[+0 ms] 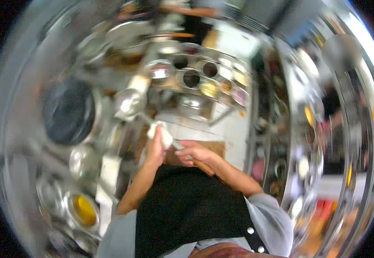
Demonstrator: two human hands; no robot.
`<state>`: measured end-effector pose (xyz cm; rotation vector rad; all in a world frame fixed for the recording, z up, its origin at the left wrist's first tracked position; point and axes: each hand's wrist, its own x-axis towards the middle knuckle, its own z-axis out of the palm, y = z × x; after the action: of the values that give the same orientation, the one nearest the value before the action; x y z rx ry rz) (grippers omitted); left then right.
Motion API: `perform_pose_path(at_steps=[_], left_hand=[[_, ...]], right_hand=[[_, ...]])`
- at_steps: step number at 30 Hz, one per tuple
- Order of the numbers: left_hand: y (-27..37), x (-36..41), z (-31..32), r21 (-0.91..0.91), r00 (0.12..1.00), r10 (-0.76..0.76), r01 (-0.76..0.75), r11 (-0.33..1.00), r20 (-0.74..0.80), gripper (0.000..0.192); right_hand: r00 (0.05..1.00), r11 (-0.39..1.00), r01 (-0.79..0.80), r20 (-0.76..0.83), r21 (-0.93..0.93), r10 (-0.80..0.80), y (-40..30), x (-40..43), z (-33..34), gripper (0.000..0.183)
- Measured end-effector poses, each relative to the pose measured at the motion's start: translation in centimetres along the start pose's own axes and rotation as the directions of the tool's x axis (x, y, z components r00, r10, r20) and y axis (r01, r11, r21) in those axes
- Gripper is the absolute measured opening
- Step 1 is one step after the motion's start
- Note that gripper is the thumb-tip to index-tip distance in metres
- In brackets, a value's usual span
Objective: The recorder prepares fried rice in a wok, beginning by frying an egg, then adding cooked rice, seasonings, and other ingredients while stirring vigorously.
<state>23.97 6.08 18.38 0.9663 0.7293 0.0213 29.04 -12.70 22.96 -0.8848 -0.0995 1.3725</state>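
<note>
A long-handled metal ladle (130, 102) slants across in front of me, its shiny bowl at the upper left over the cooking range's edge. My left hand (155, 148) pinches a white cloth (163, 133), which is wrapped against the metal shaft. Lower down the same shaft, my right hand (193, 153) is closed around the handle, whose wooden end (203, 166) reaches back towards my black apron (190, 206). Motion blur hides whether the cloth goes fully around the shaft.
To the left is a dark wok (69, 113); nearer stands a metal pot of yellow liquid (84, 210). Several round containers of sauces and ingredients (191, 78) stand ahead, beyond a metal bowl (190, 105). A steel counter (298, 129) runs along the right. Another person's arm (196, 12) shows at the far end.
</note>
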Motion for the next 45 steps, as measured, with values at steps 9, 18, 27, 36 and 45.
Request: perform_pose_path(at_steps=[9,18,27,36,45], left_hand=[[-7.4,-2.3,19.2,-0.039,0.975,0.021,-0.012,0.999,0.221,0.024],[-23.2,-12.3,32.6,0.353,0.857,-0.299,0.149,0.924,0.420,0.018],[-25.5,-12.1,36.8,0.417,0.841,-0.296,0.093,0.904,0.453,0.022],[-25.2,-6.4,32.8,0.451,0.892,-0.295,0.119,0.885,0.343,0.023],[-22.4,-7.0,38.9,0.333,0.870,-0.201,0.045,0.942,0.451,0.027]], right_hand=[[0.910,0.930,0.338,-0.202,-0.145,-0.363,6.5,-23.9,-4.7,0.021],[0.718,0.831,0.507,-0.421,-0.230,-0.554,18.3,-39.7,-8.9,0.044],[0.110,0.916,-0.249,-0.949,-0.315,-0.296,52.6,-36.8,-18.9,0.077],[0.203,0.794,-0.571,-0.973,-0.209,-0.110,43.4,-40.0,-17.0,0.045],[0.582,0.783,0.561,-0.546,-0.266,-0.603,12.9,-39.3,-13.7,0.047]])
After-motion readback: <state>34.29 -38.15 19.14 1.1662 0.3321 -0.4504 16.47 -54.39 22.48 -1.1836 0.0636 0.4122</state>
